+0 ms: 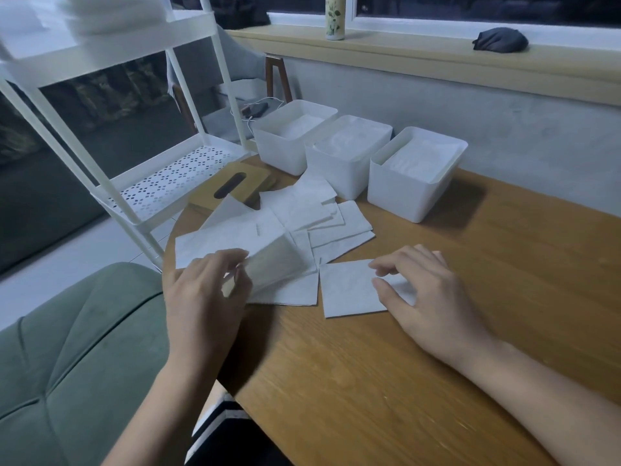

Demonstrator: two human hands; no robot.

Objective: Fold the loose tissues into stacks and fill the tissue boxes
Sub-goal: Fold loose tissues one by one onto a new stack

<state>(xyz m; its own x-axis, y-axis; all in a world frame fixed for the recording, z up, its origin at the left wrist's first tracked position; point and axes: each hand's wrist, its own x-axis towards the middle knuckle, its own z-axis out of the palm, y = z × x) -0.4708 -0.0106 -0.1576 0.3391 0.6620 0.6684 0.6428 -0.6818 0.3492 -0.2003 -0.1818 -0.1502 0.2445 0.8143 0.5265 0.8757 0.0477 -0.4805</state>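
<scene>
Head view offers no lettering that can be read: the tall bottle on the window sill bears a flower print, and any words on it are too small to tell. The left hand has its fingers curled and pinches the near edge of a raised tissue, holding it up over the heap of loose tissues on the left part of the wooden table. The right hand lies with fingers gently bent, thumb and fingertips resting on a folded tissue that lies flat just right of the heap. It grips nothing, and it hides the sheet's right edge.

Behind the heap three white tissue boxes stand in a row, uncovered (left box, middle box, right box), each with white tissue inside. A wooden lid with a dark slot lies near the left box, partly under the tissues. A white rack stands to the left, its top shelf blurred and cut off. A dark bundle on the sill is too dim to identify.
</scene>
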